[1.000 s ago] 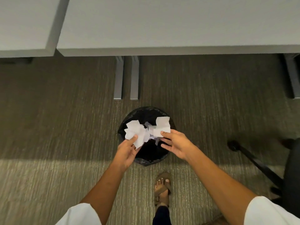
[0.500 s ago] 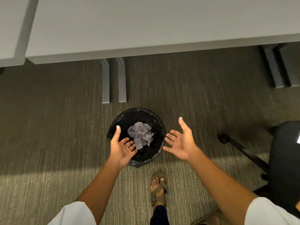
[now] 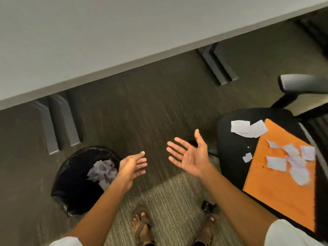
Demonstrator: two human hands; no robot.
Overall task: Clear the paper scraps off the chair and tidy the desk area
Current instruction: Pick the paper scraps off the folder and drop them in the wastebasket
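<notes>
Far left: desk legs [image 3: 53, 125] seen as grey bars under the desk top [image 3: 88, 41], upper ends hidden by the slab; desk top cut off at top and left frame edges. Below, round bin [image 3: 71, 183] w/ black liner sits on carpet; its near-right rim is covered by the left forearm. Crumpled paper scraps in bin [image 3: 103, 170] are seen against the dark liner, partly behind the wrist; count can't be told. Left hand [image 3: 132, 166] is held over the bin's right edge, fingers straight and loosely spread, nothing held; seen edge-on, so palm is hard to read. Right hand [image 3: 190, 157] is held palm-up near centre, fingers fanned wide, nothing held; apart from the left hand. Both sleeves cut off at bottom edge. Sandalled feet [image 3: 142, 226] are seen on carpet, right foot motion-blurred. Small dark object by right foot: not identifiable. Right: black chair [image 3: 230, 148], seat partly covered by an orange folder [image 3: 276, 185]; chair cut off at right edge, armrest [image 3: 301, 84] blurred. Paper scraps on chair [image 3: 291, 160] lie scattered on the folder, two larger pieces overlapping its far corner and the seat, a few small bits on bare seat; edges smeared by blur. Floor: grey-green ribbed carpet [image 3: 150, 103], darker under desk, lit band nr feet.
</notes>
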